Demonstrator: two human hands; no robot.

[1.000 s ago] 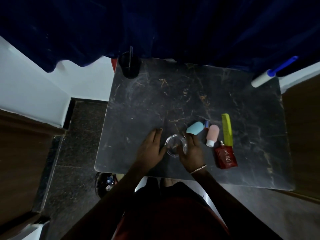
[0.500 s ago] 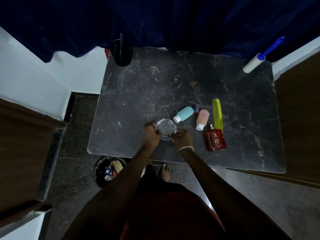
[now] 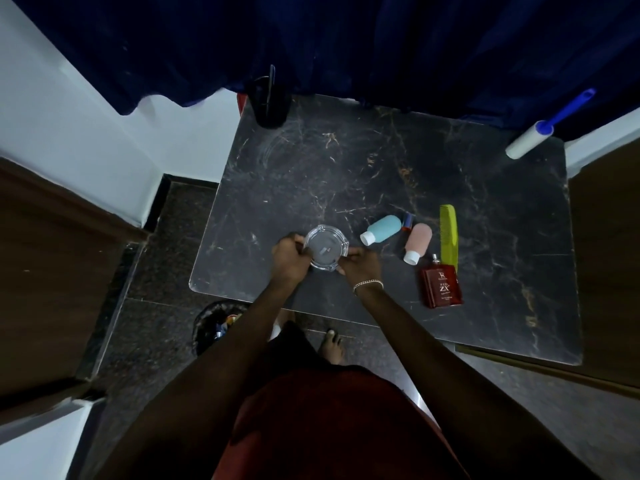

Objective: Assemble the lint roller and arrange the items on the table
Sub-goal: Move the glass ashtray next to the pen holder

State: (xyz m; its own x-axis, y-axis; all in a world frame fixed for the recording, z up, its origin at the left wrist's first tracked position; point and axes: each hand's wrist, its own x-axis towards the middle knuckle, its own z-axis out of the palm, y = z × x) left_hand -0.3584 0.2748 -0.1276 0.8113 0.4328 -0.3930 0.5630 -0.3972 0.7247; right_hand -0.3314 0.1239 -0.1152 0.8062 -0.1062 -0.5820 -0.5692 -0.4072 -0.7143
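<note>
A clear glass ashtray is held between my left hand on its left rim and my right hand on its right rim, near the front of the dark marble table. The lint roller, white roll with a blue handle, lies at the table's far right corner. To the right of my hands lie a blue bottle, a pink bottle, a green comb and a red perfume box.
A black cup with something upright in it stands at the far left corner. A small dark blue and red item lies between the bottles. A bin sits on the floor below the table's front left corner. Dark blue curtains hang behind.
Both hands closed on the ashtray's rim and it now sits a little higher and farther from the table's front edge. The view has shifted, showing more of the lint roller.
</note>
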